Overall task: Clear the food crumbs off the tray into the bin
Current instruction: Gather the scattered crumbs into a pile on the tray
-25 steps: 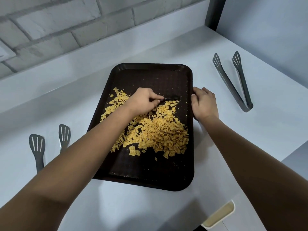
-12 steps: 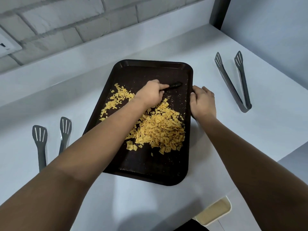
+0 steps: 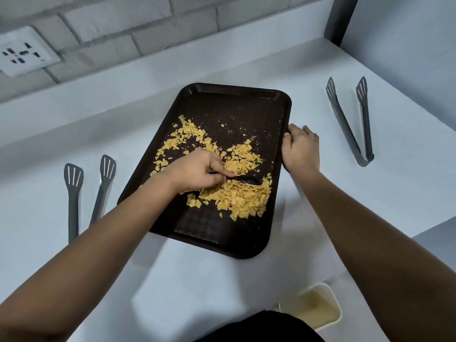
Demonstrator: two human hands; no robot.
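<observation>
While the right hand [image 3: 299, 150] grips the tray [image 3: 237, 99] rim, the left hand [image 3: 197, 171] pinches a dark scraper [image 3: 249, 180]; short, low strokes should gather the crumbs [image 3: 241, 196] nearward.

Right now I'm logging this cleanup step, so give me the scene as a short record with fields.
tray: dark tray on white counter
crumbs: yellow crumbs piled toward near right side
left hand: left hand grips a dark utensil in the crumbs
right hand: right hand holds tray's right rim
bin: bin below counter edge
</observation>
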